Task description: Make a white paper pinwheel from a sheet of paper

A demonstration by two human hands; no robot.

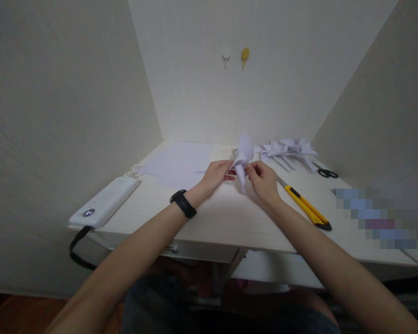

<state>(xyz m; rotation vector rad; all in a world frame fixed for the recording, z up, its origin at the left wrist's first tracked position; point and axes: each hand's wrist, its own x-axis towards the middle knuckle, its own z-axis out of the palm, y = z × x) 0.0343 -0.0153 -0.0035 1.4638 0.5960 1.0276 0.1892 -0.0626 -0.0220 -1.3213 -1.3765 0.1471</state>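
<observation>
A white paper pinwheel (244, 155) stands tilted above the desk between my two hands, its folded blades spreading up and down. My left hand (218, 175), with a black watch on the wrist, grips its left side with the fingers partly behind the paper. Against the right side, my right hand (262, 178) pinches the paper near the centre between thumb and fingers. Several finished-looking paper pinwheels (289, 150) with rolled paper sticks lie in a pile at the back right. Just right of my right hand is a yellow utility knife (307, 206), its blade pointing toward the hand.
White paper sheets (181, 162) lie at the back left of the white desk (209, 222). A white power bank (104, 202) with a black strap sits at the left edge. Black-handled scissors (327, 173) and a blurred-out item (376, 218) are at right. Walls enclose three sides.
</observation>
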